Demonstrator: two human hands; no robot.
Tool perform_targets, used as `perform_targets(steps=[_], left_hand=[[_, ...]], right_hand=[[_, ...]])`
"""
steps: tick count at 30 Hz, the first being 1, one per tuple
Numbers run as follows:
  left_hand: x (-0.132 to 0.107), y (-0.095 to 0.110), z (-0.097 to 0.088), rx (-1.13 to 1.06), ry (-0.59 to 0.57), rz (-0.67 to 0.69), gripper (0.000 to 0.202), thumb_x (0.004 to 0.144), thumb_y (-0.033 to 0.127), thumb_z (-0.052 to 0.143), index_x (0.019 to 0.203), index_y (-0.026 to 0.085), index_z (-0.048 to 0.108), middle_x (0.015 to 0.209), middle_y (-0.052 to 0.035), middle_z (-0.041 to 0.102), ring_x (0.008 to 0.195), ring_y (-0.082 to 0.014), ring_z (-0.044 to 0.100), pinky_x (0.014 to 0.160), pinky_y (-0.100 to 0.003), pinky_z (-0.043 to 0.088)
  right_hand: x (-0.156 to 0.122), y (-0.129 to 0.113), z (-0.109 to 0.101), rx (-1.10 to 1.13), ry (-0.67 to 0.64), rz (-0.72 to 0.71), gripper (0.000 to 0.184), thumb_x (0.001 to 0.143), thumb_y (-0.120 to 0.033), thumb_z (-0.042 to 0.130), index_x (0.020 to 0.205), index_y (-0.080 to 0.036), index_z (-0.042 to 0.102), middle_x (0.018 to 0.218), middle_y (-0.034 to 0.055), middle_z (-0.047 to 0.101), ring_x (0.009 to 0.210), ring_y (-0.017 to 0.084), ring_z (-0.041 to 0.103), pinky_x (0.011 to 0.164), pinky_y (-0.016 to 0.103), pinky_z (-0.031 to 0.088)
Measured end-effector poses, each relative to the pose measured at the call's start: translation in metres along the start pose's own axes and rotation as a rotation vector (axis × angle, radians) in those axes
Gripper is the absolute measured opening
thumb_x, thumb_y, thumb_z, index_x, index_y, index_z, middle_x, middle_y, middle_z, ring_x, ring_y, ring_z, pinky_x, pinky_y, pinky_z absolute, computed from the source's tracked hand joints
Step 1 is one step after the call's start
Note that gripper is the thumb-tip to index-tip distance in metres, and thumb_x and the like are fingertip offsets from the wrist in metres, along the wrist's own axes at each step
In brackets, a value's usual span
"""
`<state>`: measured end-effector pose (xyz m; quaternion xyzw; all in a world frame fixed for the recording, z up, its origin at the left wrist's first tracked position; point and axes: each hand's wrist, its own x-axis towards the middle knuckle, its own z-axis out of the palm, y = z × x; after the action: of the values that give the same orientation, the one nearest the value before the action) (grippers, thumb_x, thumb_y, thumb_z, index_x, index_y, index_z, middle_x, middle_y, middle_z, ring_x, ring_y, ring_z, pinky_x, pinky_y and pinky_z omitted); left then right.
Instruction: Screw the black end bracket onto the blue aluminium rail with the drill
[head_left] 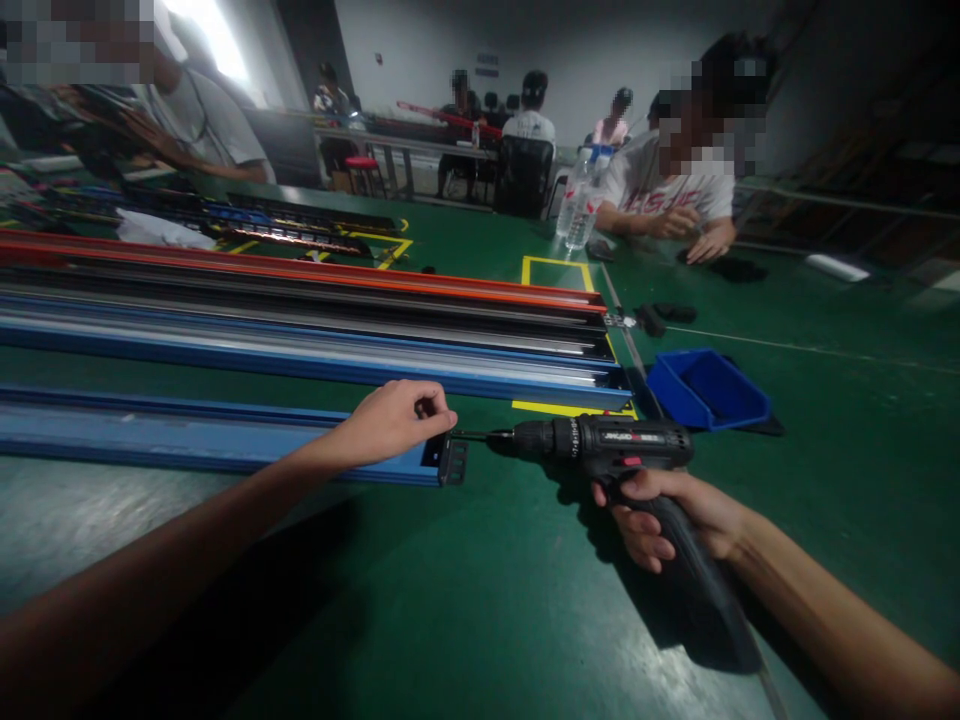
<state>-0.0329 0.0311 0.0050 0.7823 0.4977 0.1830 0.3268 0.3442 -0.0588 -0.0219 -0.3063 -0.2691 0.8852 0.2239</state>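
My right hand (660,510) is wrapped round the grip of a black cordless drill (615,445), which points left. The drill's long thin bit reaches the black end cap (454,462) of a blue metal profile (225,440) lying flat on the table. Over that profile's right end is my left hand (401,415), its fingers curled with thumb and forefinger close together at the bit's tip. Whatever may be between those fingertips is too small to make out.
Behind lie parallel blue, black and orange profiles (450,290). At right stands a blue bin (705,390), with small black parts (664,318) beyond it. Two water bottles (581,200) stand near a person (667,190) seated across the green table (487,600). Another person is at upper left.
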Motion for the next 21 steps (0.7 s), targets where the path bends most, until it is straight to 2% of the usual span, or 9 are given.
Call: perform_targets(steps=[13,21], left_hand=[[0.0002,0.0015,-0.0005,0.009,0.003,-0.002,0.028,0.088,0.047,0.063,0.079,0.021,0.068,0.082,-0.0026,0.074,0.076,-0.0191,0.066,0.073,-0.029,0.049],[0.0013,-0.0025,0.0007,0.019,-0.003,-0.004,0.031,0.088,0.05,0.063,0.081,0.021,0.069,0.082,-0.0025,0.074,0.074,-0.0192,0.066,0.068,-0.029,0.047]], right_hand=[[0.0003,-0.0006,-0.0002,-0.008,0.001,0.011,0.025,0.091,-0.03,0.065,0.105,-0.009,0.068,0.06,-0.0051,0.053,0.045,0.008,0.05,0.055,0.027,0.056],[-0.0005,0.0,0.0006,-0.001,0.01,0.0,0.021,0.09,-0.027,0.065,0.101,-0.01,0.069,0.06,-0.0045,0.054,0.045,0.008,0.05,0.055,0.027,0.056]])
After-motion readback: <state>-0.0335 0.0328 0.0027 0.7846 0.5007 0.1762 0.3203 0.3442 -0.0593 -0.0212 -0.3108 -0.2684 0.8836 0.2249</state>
